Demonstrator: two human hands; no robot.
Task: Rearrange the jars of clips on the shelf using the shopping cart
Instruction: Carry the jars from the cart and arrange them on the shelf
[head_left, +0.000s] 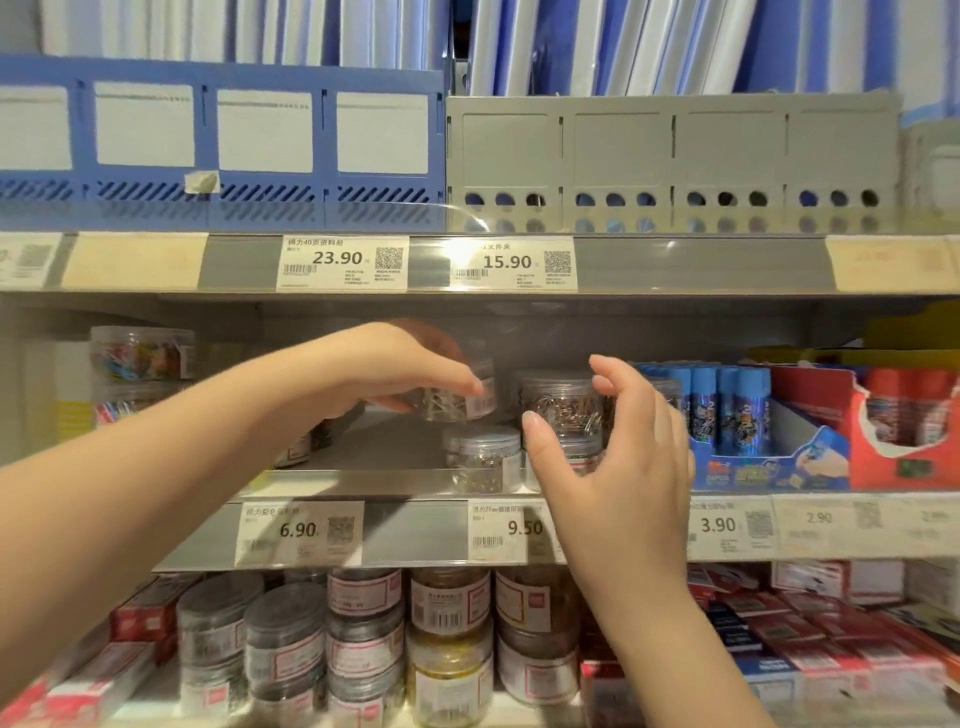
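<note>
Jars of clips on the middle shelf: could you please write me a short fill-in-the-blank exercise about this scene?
The left hand grips a clear jar; the right hand holds ____.
The price tag partly hidden by the right hand reads ____.
The glue sticks right of the stacked jars have ____ caps.
Missing words: nothing; 9.50; blue.

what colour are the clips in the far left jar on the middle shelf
Mixed bright colours, seen through the clear jar in the head view.
</note>
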